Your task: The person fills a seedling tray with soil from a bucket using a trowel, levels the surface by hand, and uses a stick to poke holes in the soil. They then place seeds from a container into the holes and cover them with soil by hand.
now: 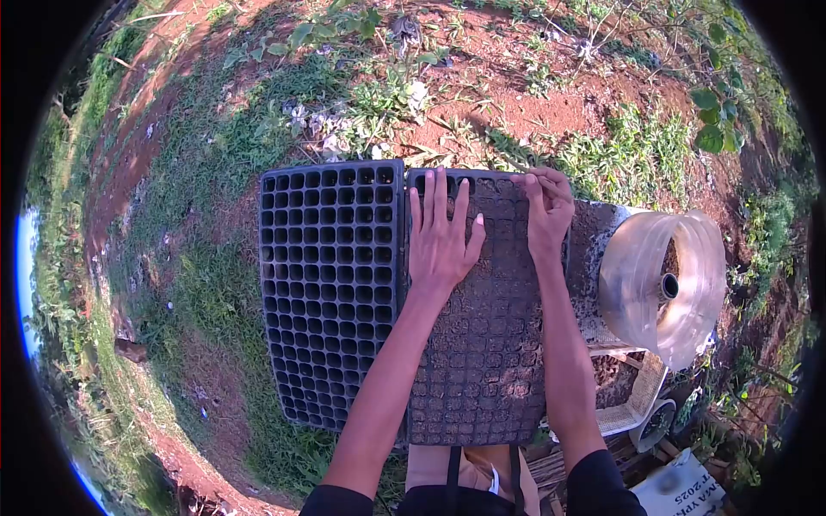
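An empty black seedling tray (pixel 331 292) is seen at the left, bordered by open grass (pixel 198 284) on its left edge. Touching its right edge, a soil-filled tray (pixel 486 361) is pressed by the left hand (pixel 440 236), laid flat with fingers spread. The right hand (pixel 549 211) is curled at the filled tray's far right corner. A cut plastic bottle (pixel 667 279) lies just right. The filled tray's near edge is hidden by the person's body.

Both bare forearms are stretched forward. The left hand (pixel 440 236) is laid flat, palm down, fingers spread and pointing far. The right hand (pixel 547 211) is curled, its fingers bent downward.
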Demonstrator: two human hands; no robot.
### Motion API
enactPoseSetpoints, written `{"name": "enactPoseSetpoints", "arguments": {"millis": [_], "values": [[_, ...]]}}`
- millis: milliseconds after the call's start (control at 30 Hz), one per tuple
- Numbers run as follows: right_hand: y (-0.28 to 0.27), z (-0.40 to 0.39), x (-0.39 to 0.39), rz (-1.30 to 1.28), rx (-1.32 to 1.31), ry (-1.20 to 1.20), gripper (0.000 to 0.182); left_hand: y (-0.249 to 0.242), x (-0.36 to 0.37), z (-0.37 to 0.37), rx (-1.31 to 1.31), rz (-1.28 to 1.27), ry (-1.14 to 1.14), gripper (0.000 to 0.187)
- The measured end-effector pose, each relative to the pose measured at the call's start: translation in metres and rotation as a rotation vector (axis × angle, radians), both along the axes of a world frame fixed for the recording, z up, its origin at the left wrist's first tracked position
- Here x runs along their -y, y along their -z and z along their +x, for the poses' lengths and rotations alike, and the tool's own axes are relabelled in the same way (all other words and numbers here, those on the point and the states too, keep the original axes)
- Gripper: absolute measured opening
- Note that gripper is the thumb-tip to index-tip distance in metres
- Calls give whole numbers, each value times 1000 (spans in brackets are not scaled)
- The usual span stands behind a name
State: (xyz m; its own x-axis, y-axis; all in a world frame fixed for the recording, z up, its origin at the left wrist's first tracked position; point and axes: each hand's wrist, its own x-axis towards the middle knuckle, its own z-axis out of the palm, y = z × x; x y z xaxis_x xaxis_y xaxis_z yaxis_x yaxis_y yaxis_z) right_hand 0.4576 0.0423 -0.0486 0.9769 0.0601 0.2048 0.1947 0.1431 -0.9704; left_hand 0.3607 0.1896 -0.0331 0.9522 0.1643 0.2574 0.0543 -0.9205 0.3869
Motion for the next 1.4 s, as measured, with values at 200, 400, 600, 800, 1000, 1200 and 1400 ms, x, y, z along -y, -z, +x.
{"name": "enactPoseSetpoints", "arguments": {"millis": [200,400,600,800,1000,1200,1400], "values": [[-1,-1,-1,16,25,2,16,0,0,0,-12,-6,-8,59],[1,-3,1,49,-14,1,21,2,0,1,-1,4,-5,59],[-11,1,3,-220,115,-64,22,2,1,1,2,6,2,59],[-43,8,6,-481,182,-200,25,1,1,1,31,-4,-2,59],[-42,11,1,-540,134,-252,30,0,0,1,3,7,0,61],[-24,12,-4,-463,120,-215,30,0,0,1,0,4,2,62],[-3,12,-11,-437,212,-157,24,2,0,1,8,-1,7,63]]}}
